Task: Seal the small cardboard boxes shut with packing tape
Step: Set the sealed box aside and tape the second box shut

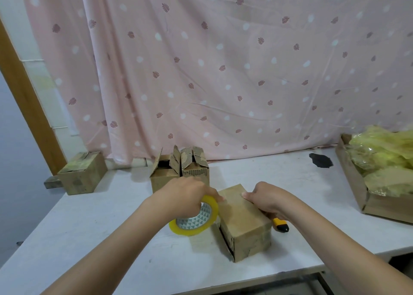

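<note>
A small closed cardboard box (243, 223) lies on the white table (89, 227) in front of me. My left hand (185, 194) grips a yellow roll of packing tape (194, 216) against the box's left side, fingertips reaching onto the top. My right hand (266, 196) rests on the box's right top edge, fingers curled over it. Two open boxes (178, 172) with raised flaps stand just behind my left hand. A taped box (82, 172) sits at the far left table corner.
A yellow utility knife (280, 224) lies right of the box, partly under my right wrist. A large open carton (380, 183) of yellow film fills the right edge. A dark patch (320, 160) marks the table's back. A pink curtain hangs behind.
</note>
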Motion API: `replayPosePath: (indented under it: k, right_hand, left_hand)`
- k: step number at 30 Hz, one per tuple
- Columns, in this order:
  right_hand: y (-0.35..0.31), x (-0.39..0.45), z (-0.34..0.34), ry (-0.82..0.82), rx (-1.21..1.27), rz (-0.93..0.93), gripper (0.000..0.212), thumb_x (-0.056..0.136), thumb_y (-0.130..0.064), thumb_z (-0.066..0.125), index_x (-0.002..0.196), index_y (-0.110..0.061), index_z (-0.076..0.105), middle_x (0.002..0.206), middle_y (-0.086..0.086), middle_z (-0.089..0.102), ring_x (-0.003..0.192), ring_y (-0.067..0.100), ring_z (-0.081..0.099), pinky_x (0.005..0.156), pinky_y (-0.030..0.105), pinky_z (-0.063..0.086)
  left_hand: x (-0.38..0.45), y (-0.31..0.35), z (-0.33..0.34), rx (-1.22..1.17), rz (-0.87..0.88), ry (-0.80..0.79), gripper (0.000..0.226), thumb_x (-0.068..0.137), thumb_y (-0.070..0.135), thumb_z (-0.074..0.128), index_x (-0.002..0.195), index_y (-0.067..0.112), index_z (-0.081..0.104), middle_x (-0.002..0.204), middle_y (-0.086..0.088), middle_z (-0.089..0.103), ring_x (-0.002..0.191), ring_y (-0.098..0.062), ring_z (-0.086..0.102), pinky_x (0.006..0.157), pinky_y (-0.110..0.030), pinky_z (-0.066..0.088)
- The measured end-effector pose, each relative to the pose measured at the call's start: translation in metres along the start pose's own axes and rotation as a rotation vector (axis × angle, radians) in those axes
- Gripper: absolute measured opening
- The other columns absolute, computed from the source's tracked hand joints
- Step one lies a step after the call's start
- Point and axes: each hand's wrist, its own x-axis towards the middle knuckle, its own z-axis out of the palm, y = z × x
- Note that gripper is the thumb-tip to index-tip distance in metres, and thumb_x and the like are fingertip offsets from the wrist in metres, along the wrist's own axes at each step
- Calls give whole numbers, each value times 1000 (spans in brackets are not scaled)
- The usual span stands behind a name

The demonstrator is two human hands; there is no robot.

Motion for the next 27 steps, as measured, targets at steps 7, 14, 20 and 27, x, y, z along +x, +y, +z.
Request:
replayPosePath:
  k: [7, 14, 20, 27]
  right_hand:
    - [0, -33, 34, 323, -309, -644, 37, 102, -35, 42, 135, -18, 49, 138, -1, 52, 129, 17, 48, 109, 34, 37]
    - [13, -31, 49, 217, -566, -641, 89, 89, -73, 7, 157, -15, 14, 164, 3, 10, 150, 12, 3, 120, 26, -6]
    - [7, -35, 45, 159, -580, -609, 96, 82, -71, 2, 157, -11, 9, 164, 4, 2, 150, 12, -2, 117, 24, -11]
    - [6, -37, 47, 190, -591, -592, 79, 97, -62, 11, 157, -11, 10, 164, 4, 5, 150, 11, -1, 112, 19, -14]
  left_hand:
    - [9, 3, 9, -70, -14, -36, 72, 87, 4, 47, 136, 57, 48, 111, 4, 54, 104, -23, 57, 81, -42, 54]
    - [-1, -3, 20, -229, -33, -1, 71, 84, 13, 57, 135, 58, 35, 103, 2, 60, 90, -23, 62, 76, -42, 55]
    - [-17, -16, 26, -430, -80, 49, 66, 80, 14, 60, 128, 58, 50, 74, 8, 59, 63, -22, 57, 54, -33, 47]
    - [-15, -14, 19, -368, -87, -9, 72, 83, 11, 60, 137, 57, 47, 71, 6, 54, 57, -18, 49, 51, -29, 42]
